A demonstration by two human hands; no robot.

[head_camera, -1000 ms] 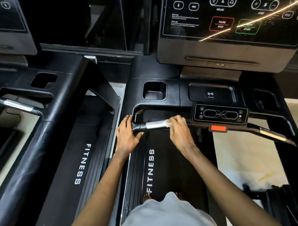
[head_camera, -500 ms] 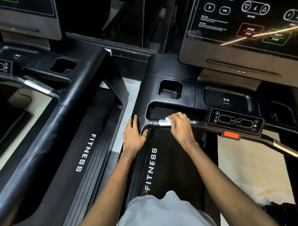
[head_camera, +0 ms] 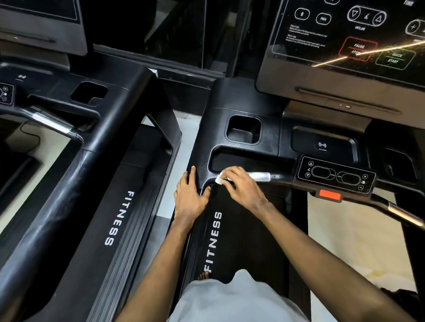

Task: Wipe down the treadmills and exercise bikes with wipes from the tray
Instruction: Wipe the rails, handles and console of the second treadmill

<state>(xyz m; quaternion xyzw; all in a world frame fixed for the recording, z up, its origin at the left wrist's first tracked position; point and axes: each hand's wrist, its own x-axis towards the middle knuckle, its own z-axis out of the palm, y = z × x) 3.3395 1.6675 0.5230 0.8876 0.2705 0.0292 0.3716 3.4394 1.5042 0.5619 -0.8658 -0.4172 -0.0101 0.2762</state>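
Flat-fingered, the left hand (head_camera: pixel 190 197) rests on the treadmill (head_camera: pixel 231 97) frame; beside it the right hand (head_camera: pixel 243 187) clamps the wipe (head_camera: pixel 219 180) on the handlebar (head_camera: pixel 280 177), now slid left past the silver grip (head_camera: pixel 259 176), which looks wiped.

Two treadmills (head_camera: pixel 122 99) (head_camera: pixel 238 97), two hands (head_camera: pixel 190 199) (head_camera: pixel 245 187), and seemingly one wipe (head_camera: pixel 219 180), mostly hidden.

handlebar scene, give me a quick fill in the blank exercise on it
1. The right hand presses a white ____ onto the handlebar.
2. The left hand lies flat and holds ____.
3. The side rail under the arms reads ____.

Missing words: wipe; nothing; FITNESS.
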